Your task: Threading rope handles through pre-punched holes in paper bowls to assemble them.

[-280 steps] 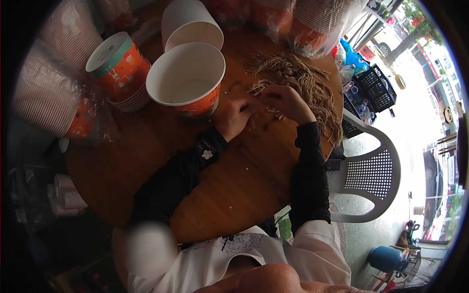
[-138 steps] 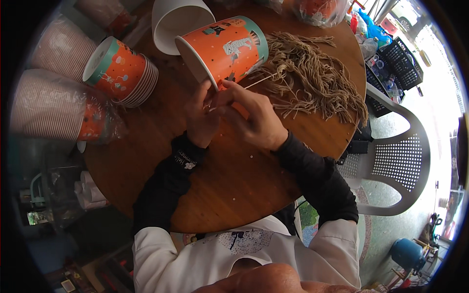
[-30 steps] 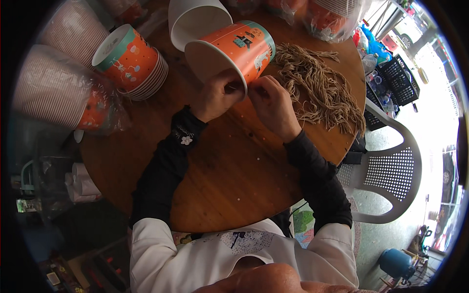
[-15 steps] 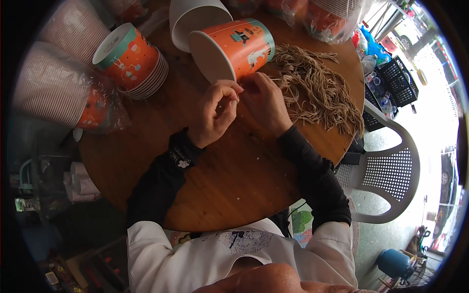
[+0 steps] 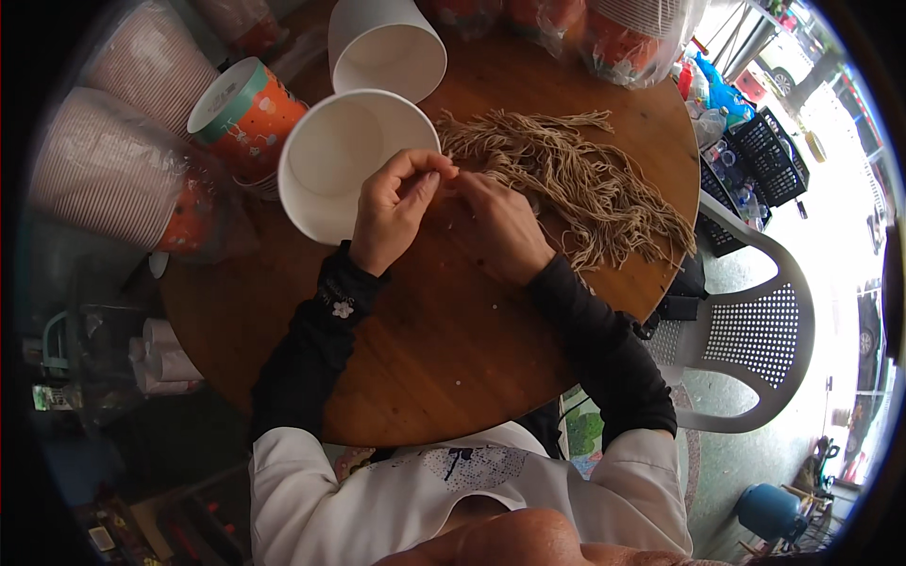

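Observation:
My left hand (image 5: 389,215) and my right hand (image 5: 505,226) meet above the round wooden table, thumbs and fingertips pinched close together. What lies between the fingertips is too small to make out. Right behind my left hand a paper bucket (image 5: 316,165) faces me with its wide white mouth, tilted; the hand overlaps its rim, and I cannot tell whether they touch. Beyond it another white-lined paper bucket (image 5: 392,61) lies on its side. A loose heap of tan strings (image 5: 595,189) spreads to the right, just past my right hand.
At the left stand a stack of orange and green paper buckets (image 5: 250,118) and bagged bucket stacks (image 5: 109,174). More bagged buckets (image 5: 628,42) sit at the far edge. A grey plastic chair (image 5: 797,311) and black crates (image 5: 769,156) are right of the wooden table (image 5: 415,377).
The nearer bucket has shifted left and turned, so its white mouth faces me instead of its orange side. My joined hands moved slightly left, and the string heap changed shape.

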Tool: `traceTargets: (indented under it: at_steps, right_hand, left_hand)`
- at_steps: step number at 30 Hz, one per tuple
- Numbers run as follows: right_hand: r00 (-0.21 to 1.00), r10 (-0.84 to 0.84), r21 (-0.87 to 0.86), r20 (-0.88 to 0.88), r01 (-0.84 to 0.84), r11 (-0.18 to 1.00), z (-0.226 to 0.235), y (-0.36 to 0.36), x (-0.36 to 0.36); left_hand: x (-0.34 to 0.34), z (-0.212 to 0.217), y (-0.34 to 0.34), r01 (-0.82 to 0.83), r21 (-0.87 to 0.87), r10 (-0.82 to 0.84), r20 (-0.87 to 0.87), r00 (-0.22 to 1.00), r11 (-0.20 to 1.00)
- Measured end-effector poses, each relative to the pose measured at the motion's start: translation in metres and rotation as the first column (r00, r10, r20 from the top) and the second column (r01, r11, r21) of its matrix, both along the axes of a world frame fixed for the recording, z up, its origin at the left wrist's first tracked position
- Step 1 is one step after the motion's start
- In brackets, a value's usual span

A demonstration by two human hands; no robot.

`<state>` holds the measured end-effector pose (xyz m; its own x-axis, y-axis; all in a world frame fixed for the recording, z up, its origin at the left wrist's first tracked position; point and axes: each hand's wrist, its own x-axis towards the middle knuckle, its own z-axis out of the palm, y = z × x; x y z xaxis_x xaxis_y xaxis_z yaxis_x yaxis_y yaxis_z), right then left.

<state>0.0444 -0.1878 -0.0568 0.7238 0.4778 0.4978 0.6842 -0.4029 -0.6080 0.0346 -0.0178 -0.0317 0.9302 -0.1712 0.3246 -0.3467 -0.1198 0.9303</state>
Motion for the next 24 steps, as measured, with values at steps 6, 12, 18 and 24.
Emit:
traceTargets:
  at_steps: [6, 12, 18, 24]
  right_hand:
    - [0.958, -0.074, 0.311, -0.276, 0.162, 0.937, 0.008, -0.003, -0.001]
    - [0.983, -0.073, 0.348, -0.166, 0.127, 0.929, 0.003, -0.006, -0.001]
    - [0.957, -0.072, 0.383, -0.282, 0.181, 0.906, 0.011, -0.008, -0.003]
    - [0.996, -0.048, 0.266, -0.076, 0.067, 0.962, 0.007, -0.012, -0.002]
  left_hand:
    - [0.005, -0.014, 0.0, -0.096, -0.036, 0.099, 0.099, 0.99, 0.995]
    - [-0.002, -0.015, -0.013, -0.125, 0.116, 0.107, 0.154, 0.982, 0.985]
    - [-0.003, -0.023, -0.009, -0.097, 0.183, 0.071, 0.144, 0.987, 0.978]
    - [-0.006, -0.025, -0.014, -0.079, 0.228, 0.058, 0.099, 0.993, 0.97]
